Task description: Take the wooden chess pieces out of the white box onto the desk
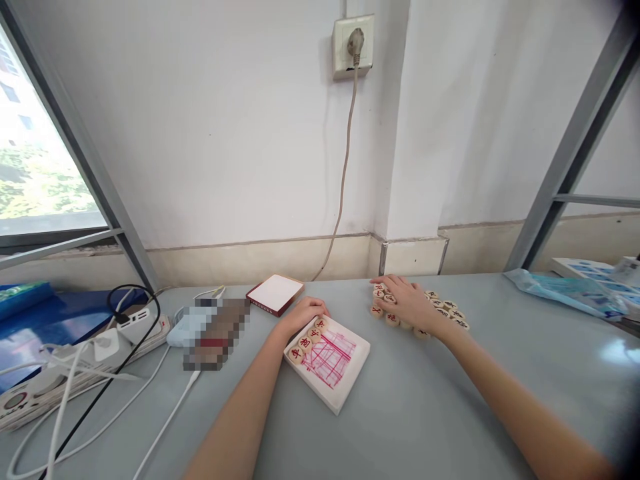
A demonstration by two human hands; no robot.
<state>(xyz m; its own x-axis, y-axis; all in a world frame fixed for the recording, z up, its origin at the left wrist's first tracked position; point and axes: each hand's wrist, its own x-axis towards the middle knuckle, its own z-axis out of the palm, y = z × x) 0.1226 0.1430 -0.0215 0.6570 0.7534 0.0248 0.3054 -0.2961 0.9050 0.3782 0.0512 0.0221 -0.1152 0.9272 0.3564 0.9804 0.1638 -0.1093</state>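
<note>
A broad white painted wall (pixel 225 133) rises beyond the fingers of the left hand (pixel 305 317) and the right hand (pixel 407 303). Below the fingers of both spreads a flat grey table (pixel 410 427). Well to the left of the left fingers lies a long white plastic power strip (pixel 23 403), plugs and cables crowded along it. Well to the right of the right fingers is a pale blue, see-through plastic packet (pixel 565 291).

A flat white square box (pixel 336 399), its top scribbled with pink-red lines, sits on the table just under and in front of the left fingers. These are bent close together over its far left edge; whether they grip it, I cannot tell. Just behind and left of them is a smaller-looking white square lid (pixel 275 292) with dark red sides.

The right fingers are partly spread over a cluster of round cream-coloured pieces with red characters (pixel 392 320), some showing between thumb and forefinger; whether any is held, I cannot tell. More round cream-coloured pieces with dark characters (pixel 453 313) lie to the right of those fingers, past the wrist. Four round cream-coloured discs with red characters (pixel 305 343) stand in a row along the box's left edge, just beside the left fingers.
</note>
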